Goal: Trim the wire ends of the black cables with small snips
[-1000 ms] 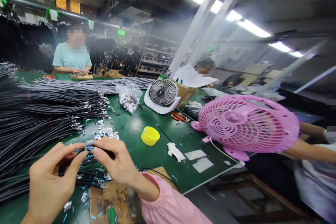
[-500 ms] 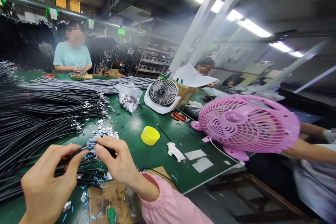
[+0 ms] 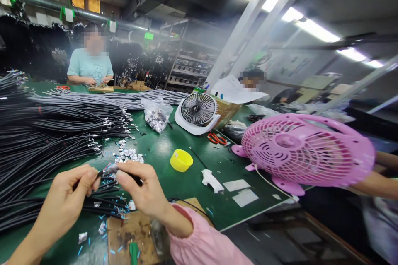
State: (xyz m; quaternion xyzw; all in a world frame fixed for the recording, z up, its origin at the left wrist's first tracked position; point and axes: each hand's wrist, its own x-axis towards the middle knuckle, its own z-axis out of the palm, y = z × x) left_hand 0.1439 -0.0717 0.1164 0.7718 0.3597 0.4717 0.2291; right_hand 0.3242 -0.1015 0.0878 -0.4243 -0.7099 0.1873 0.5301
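Observation:
My left hand pinches a black cable between thumb and fingers. The cable's stripped end, with thin coloured wires and a bit of silvery foil, points toward my right hand. My right thumb and fingers are closed at that end; just what lies between the fingertips is partly hidden. Under my hands lie more black cables with bared ends, in a big pile on the left. Crumpled foil scraps lie just beyond my fingers.
On the green table stand a yellow cup, white fan, pink fan and bag of small parts. Orange-handled scissors lie behind. A wooden board with a green-handled tool is nearest. Co-workers sit across.
My left hand has turned and its fingers have closed in more tightly on the cable. My right hand stays at the stripped end. The whole view has shifted slightly.

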